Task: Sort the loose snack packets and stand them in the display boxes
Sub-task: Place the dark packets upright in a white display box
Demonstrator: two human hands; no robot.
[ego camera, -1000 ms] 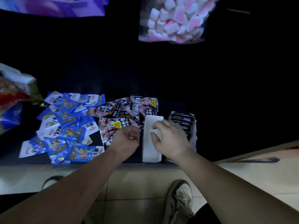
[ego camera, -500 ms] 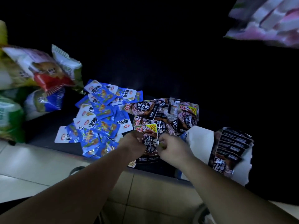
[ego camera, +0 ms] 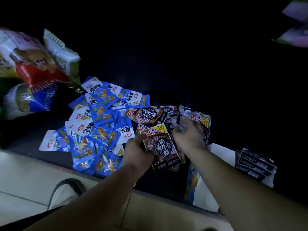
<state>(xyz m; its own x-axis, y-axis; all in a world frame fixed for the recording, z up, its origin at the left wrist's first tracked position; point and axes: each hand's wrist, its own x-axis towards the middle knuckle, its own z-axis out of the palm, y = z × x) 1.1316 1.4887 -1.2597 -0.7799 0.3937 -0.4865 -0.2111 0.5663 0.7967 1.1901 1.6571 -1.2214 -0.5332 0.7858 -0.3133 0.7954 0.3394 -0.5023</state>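
Observation:
A heap of blue snack packets [ego camera: 98, 125] lies on the dark shelf, left of a smaller heap of dark brown packets [ego camera: 150, 115]. My left hand [ego camera: 137, 150] grips a dark brown packet [ego camera: 162, 148] by its left edge. My right hand [ego camera: 190, 135] reaches into the brown heap and pinches another dark packet [ego camera: 179, 121] there. To the right stands a white display box [ego camera: 215, 167] with an empty compartment. Its other compartment holds a row of upright dark packets [ego camera: 255, 164].
Large crisp bags [ego camera: 33, 64] are stacked at the left. A pink and white bag [ego camera: 296, 34] hangs at the top right. The shelf's front edge [ego camera: 50, 162] runs along pale floor tiles, and a shoe [ego camera: 61, 192] shows below.
The view has swung left, away from the display box. My left hand still grips the brown packet, and my right hand has moved up from that packet into the brown heap.

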